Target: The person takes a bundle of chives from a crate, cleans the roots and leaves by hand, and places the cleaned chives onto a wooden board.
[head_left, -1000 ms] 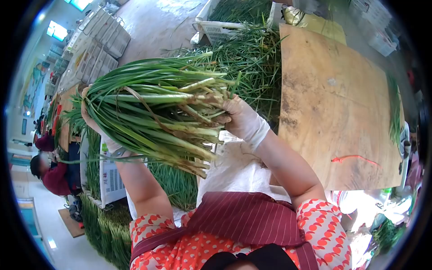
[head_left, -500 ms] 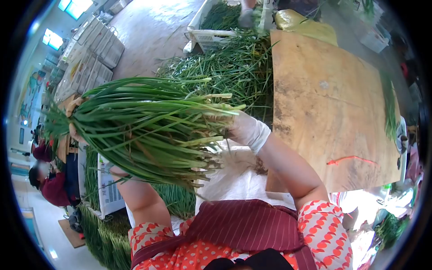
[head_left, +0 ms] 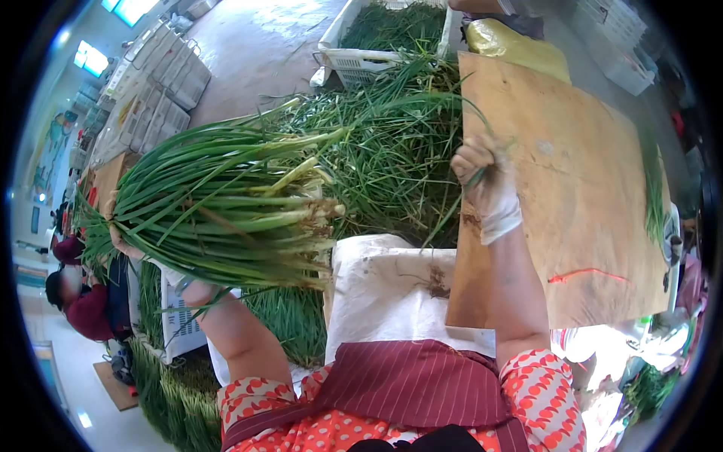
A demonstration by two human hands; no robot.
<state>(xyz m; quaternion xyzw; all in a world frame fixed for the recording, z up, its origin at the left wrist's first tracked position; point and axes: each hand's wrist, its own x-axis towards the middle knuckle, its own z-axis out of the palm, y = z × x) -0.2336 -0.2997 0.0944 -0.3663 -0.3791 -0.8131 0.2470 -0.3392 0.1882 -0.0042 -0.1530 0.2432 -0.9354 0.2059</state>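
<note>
I see the left hand [head_left: 120, 239] wrapped around the leafy end of a bunch of green stalks [head_left: 226, 203], whose pale root ends point toward the right hand [head_left: 486, 177]. I make out the right hand clenched on a few thin blades [head_left: 444, 96], apart from the bunch. Between both hands lies a tangled heap [head_left: 399, 158]; a wooden board [head_left: 557, 181] extends right of the right hand.
</note>
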